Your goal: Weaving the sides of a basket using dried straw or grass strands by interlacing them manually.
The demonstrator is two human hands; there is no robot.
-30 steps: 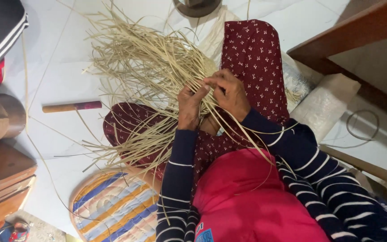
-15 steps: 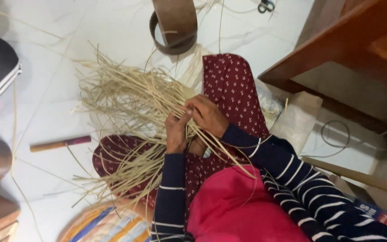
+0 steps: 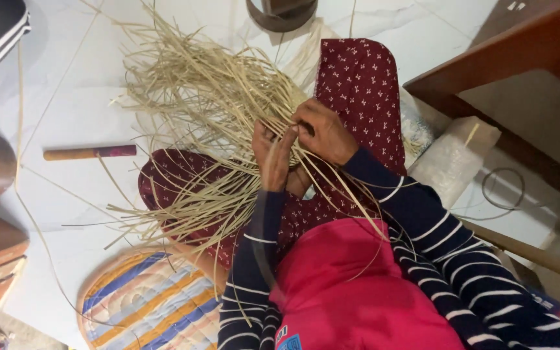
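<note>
Both hands meet over the lap, in the middle of a fan of pale straw strips (image 3: 196, 116) that spreads up and to the left across the white floor (image 3: 72, 84). The left hand (image 3: 273, 159) is curled around a gathered bunch of those strips, fingers folded over them; the right hand (image 3: 322, 133) pinches a few strands just beside it, thumb and fingertips closed on them, so the two hands touch at the knot of the work. From the grip, long strands trail down across the maroon patterned skirt (image 3: 358, 84) and over the dark striped sleeves (image 3: 435, 240). To the left the floor lies open out to a stick with a dark red end (image 3: 89, 153), which sits well apart from the bundle. On the right a brown wooden furniture edge (image 3: 487, 71) stands close to the right elbow, with a clear plastic bag (image 3: 452, 159) between them. A striped woven mat (image 3: 144, 301) lies below the strips, partly under the knee. A dark ring-shaped object (image 3: 280, 16) is cut off at the top edge. How the strands cross inside the hands is hidden by the fingers.
</note>
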